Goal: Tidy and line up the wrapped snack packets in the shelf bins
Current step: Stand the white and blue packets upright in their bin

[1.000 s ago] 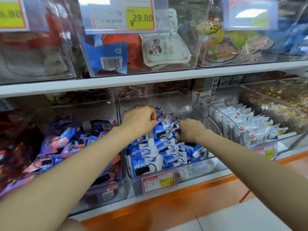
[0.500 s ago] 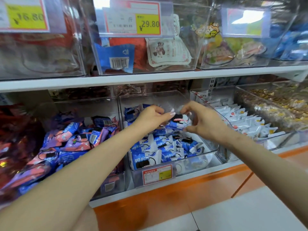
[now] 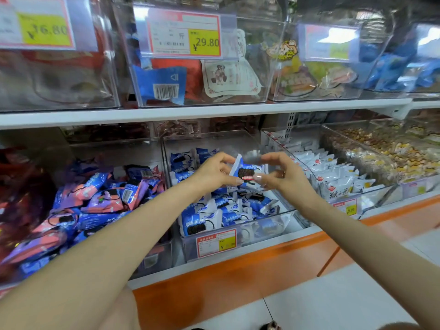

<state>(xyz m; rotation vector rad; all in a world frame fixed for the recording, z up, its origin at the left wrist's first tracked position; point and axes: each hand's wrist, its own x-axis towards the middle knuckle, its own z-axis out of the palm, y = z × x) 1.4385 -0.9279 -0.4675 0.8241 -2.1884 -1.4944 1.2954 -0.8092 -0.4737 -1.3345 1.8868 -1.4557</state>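
A clear plastic bin (image 3: 281,222) in the middle of the lower shelf holds several blue-and-white cookie packets (image 3: 214,215). Above that pile, one blue-and-white packet (image 3: 247,171) with a dark cookie printed on it is held up between both hands. My left hand (image 3: 214,171) pinches its left end with thumb and fingers. My right hand (image 3: 278,173) pinches its right end, fingers arched over the top. The back of the bin is partly hidden behind my hands.
A bin of pink, purple and blue packets (image 3: 90,206) stands to the left, a bin of white packets (image 3: 333,172) to the right, then loose nuts (image 3: 385,148). The white upper shelf (image 3: 190,113) carries clear bins with price tags. An orange shelf base (image 3: 238,270) runs below.
Both hands have lifted out of the packet pile and now hold one packet above it. The camera view has shifted slightly down and left.
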